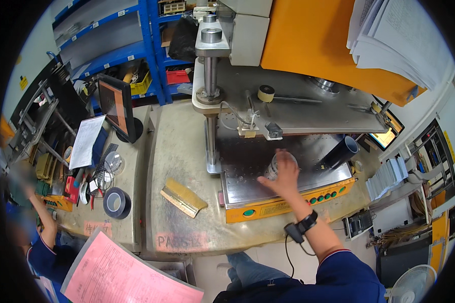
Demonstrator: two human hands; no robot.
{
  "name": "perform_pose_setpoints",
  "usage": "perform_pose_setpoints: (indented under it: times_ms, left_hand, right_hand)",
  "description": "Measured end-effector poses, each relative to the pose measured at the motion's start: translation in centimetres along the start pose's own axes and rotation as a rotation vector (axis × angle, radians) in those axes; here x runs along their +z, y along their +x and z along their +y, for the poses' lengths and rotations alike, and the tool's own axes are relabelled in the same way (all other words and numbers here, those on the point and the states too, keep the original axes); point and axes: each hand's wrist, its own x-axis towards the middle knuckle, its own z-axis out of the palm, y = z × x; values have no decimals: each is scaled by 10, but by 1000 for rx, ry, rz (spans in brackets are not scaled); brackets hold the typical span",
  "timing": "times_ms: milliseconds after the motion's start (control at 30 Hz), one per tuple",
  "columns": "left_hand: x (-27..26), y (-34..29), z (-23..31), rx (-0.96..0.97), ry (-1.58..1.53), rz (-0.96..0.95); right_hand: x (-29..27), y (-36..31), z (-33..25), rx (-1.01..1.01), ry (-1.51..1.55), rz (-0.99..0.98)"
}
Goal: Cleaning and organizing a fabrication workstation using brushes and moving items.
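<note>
My right hand (285,178) reaches over the metal bed of an orange press. Its fingers are stretched out and the thumb stands apart. Under and around the fingers shows a round, clear object (273,168), perhaps a tape roll; the hand covers most of it. Further right on the same bed (247,187) lies a dark roll (342,151). Above the bed hangs the press's upper plate (298,111), with a small sensor block (273,131) at its front edge. My left hand does not show.
Green buttons (249,213) line the press front. Left of it, a yellowish brush-like strip (183,197) lies on the bench. A pink sheet (129,275) fills the lower left. Beyond are a black tape roll (117,203), a monitor (117,108) and a co-worker's arm (46,222).
</note>
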Motion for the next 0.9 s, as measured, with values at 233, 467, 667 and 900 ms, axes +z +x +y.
perform_pose_setpoints:
  times_ms: [233, 467, 667, 900]
  left_hand:
    - [12, -22, 22, -88, -33, 96]
    - [-26, -43, 1, -247, -66, 216]
    - [-55, -51, -44, -264, -11, 426]
    - [-69, -29, -52, -235, -80, 425]
  right_hand:
    - [102, -55, -166, -396, 539, -424]
    - [171, -58, -230, -378, 113, -545]
    - [210, -32, -267, -158, -76, -498]
    - [238, 111, -283, 139, -23, -211]
